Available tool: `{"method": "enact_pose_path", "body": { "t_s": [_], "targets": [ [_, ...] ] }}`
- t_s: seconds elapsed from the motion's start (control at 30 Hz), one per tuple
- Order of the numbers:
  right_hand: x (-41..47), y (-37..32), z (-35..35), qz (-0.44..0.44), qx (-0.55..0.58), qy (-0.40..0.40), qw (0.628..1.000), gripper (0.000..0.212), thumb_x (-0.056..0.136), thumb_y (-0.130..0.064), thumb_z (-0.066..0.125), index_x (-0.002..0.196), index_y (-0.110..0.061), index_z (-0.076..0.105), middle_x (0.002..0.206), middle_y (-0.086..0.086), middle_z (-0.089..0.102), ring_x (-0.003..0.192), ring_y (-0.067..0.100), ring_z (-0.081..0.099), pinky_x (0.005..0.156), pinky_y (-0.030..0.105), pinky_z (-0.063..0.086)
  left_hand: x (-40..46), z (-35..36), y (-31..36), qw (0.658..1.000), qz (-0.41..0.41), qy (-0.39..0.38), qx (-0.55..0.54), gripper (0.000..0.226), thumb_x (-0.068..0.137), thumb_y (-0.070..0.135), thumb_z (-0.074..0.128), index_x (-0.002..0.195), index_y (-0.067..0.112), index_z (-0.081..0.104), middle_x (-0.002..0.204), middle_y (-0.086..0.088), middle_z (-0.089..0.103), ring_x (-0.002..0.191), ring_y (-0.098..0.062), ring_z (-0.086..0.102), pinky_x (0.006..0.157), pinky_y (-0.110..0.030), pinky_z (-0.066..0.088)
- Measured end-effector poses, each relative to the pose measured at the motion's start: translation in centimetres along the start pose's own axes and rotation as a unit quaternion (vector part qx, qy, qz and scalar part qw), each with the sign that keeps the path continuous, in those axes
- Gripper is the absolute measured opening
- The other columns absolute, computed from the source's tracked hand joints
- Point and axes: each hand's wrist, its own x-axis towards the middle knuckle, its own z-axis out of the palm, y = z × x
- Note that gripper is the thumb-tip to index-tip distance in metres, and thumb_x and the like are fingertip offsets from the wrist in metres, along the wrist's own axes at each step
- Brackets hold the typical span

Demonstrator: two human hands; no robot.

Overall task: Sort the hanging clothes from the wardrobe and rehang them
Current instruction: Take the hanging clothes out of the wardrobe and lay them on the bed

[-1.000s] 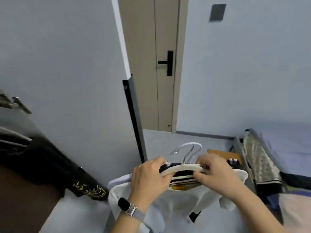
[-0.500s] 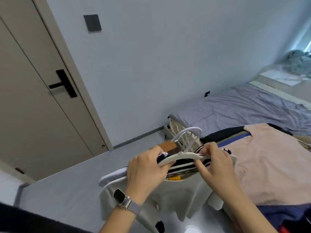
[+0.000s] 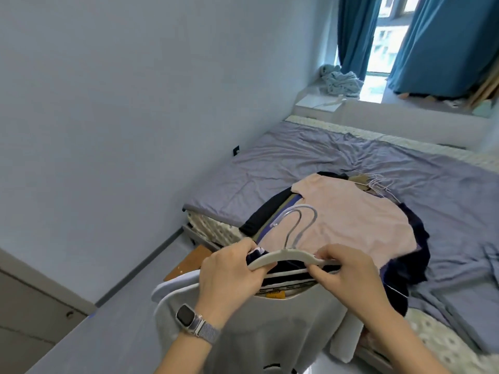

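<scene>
I hold a bundle of clothes on hangers in front of me at the foot of the bed. My left hand (image 3: pixel 229 269) grips the left end of a cream hanger (image 3: pixel 280 256), and my right hand (image 3: pixel 344 271) pinches its right end. Two metal hooks (image 3: pixel 297 225) stick up between my hands. A white T-shirt (image 3: pixel 270 327) hangs down from the bundle, with a dark striped garment (image 3: pixel 289 276) behind the hanger. On the bed lies a pile of clothes topped by a pink T-shirt (image 3: pixel 348 214), with more hanger hooks (image 3: pixel 378 182) at its far side.
The bed (image 3: pixel 310 157) with a purple sheet fills the right side, against a plain wall (image 3: pixel 121 103). A brown board (image 3: pixel 186 263) lies on the grey floor beside the bed. Blue curtains (image 3: pixel 437 41) and a window ledge with a crumpled cloth (image 3: pixel 340 81) are at the back.
My view has swung right, from the wardrobe and door to the bed and window. Both hands have kept hold of the same hanger bundle, which now hangs over the bed's foot.
</scene>
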Motion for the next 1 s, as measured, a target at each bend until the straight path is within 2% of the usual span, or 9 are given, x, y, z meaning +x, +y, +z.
{"method": "enact_pose_path", "body": {
  "t_s": [0.1, 0.23, 0.37, 0.53, 0.67, 0.77, 0.87, 0.93, 1.0],
  "targets": [
    [1.5, 3.8, -2.5, 0.018, -0.026, 0.003, 1.000, 0.015, 0.071, -0.044, 0.068, 0.068, -0.029, 0.070, 0.066, -0.013, 0.066, 0.068, 0.005, 0.058, 0.060, 0.021, 0.045, 3.0, 2.2, 3.5, 0.999, 0.031, -0.011, -0.015, 0.041, 0.076, 0.066, 0.055, 0.069, 0.026, 0.046, 0.062, 0.009, 0.058, 0.060, -0.012, 0.052, 0.051, -0.025, 0.036],
    [4.1, 8.1, -4.4, 0.053, -0.053, 0.012, 0.997, 0.038, 0.068, -0.059, 0.050, 0.060, -0.024, 0.063, 0.061, -0.007, 0.060, 0.065, 0.008, 0.055, 0.063, 0.030, 0.045, 7.0, 4.7, 7.2, 0.997, 0.066, -0.025, -0.042, 0.038, 0.075, 0.066, 0.055, 0.072, 0.028, 0.050, 0.064, 0.010, 0.059, 0.063, -0.010, 0.055, 0.055, -0.028, 0.043],
    [8.0, 10.8, -5.0, 0.075, -0.054, 0.057, 0.994, 0.031, 0.066, -0.054, 0.053, 0.054, -0.026, 0.055, 0.058, -0.012, 0.052, 0.063, 0.009, 0.052, 0.065, 0.034, 0.041, 12.3, 7.1, 9.1, 0.992, 0.089, -0.043, -0.077, 0.039, 0.072, 0.067, 0.054, 0.072, 0.028, 0.054, 0.061, 0.010, 0.059, 0.059, -0.009, 0.053, 0.053, -0.027, 0.044],
    [14.3, 13.6, -4.5, 0.118, -0.076, 0.103, 0.985, 0.023, 0.066, -0.054, 0.050, 0.053, -0.035, 0.045, 0.061, -0.018, 0.048, 0.067, 0.002, 0.047, 0.072, 0.027, 0.023, 21.0, 10.8, 10.3, 0.983, 0.123, -0.078, -0.109, 0.036, 0.070, 0.067, 0.056, 0.072, 0.032, 0.052, 0.060, 0.012, 0.057, 0.061, -0.008, 0.054, 0.053, -0.024, 0.041],
    [19.4, 15.8, -4.8, 0.142, -0.064, 0.132, 0.979, 0.029, 0.065, -0.055, 0.051, 0.050, -0.040, 0.031, 0.058, -0.019, 0.043, 0.067, -0.003, 0.044, 0.070, 0.031, 0.027, 28.3, 13.0, 12.0, 0.973, 0.162, -0.108, -0.125, 0.032, 0.070, 0.066, 0.057, 0.067, 0.036, 0.047, 0.058, 0.011, 0.055, 0.060, -0.008, 0.052, 0.050, -0.021, 0.035],
    [22.9, 17.1, -6.3, 0.162, -0.065, 0.159, 0.972, 0.031, 0.064, -0.058, 0.051, 0.048, -0.035, 0.038, 0.056, -0.015, 0.046, 0.066, 0.000, 0.046, 0.068, 0.035, 0.033, 33.3, 13.9, 14.3, 0.967, 0.189, -0.118, -0.120, 0.032, 0.069, 0.064, 0.058, 0.065, 0.034, 0.048, 0.058, 0.013, 0.055, 0.060, -0.006, 0.051, 0.052, -0.021, 0.035],
    [26.0, 18.4, -8.4, 0.181, -0.051, 0.184, 0.965, 0.031, 0.063, -0.057, 0.057, 0.048, -0.030, 0.051, 0.057, -0.011, 0.052, 0.069, 0.009, 0.052, 0.069, 0.040, 0.041, 37.5, 14.3, 17.0, 0.963, 0.211, -0.104, -0.135, 0.032, 0.066, 0.061, 0.060, 0.073, 0.030, 0.056, 0.068, 0.016, 0.059, 0.067, -0.003, 0.054, 0.056, -0.017, 0.037],
    [27.9, 19.7, -9.2, 0.188, -0.045, 0.198, 0.961, 0.020, 0.065, -0.050, 0.066, 0.052, -0.037, 0.059, 0.064, -0.012, 0.056, 0.075, 0.012, 0.052, 0.074, 0.042, 0.043, 40.0, 15.1, 18.9, 0.960, 0.220, -0.103, -0.142, 0.031, 0.066, 0.061, 0.060, 0.077, 0.032, 0.059, 0.069, 0.017, 0.060, 0.069, -0.002, 0.054, 0.059, -0.018, 0.040],
    [29.3, 21.3, -9.3, 0.185, -0.047, 0.208, 0.959, 0.011, 0.066, -0.052, 0.064, 0.057, -0.049, 0.059, 0.070, -0.016, 0.056, 0.079, 0.009, 0.050, 0.078, 0.038, 0.038, 41.6, 16.4, 20.5, 0.957, 0.223, -0.109, -0.149, 0.028, 0.068, 0.058, 0.061, 0.078, 0.033, 0.060, 0.069, 0.017, 0.060, 0.070, -0.002, 0.055, 0.060, -0.022, 0.043]
  ]
}}
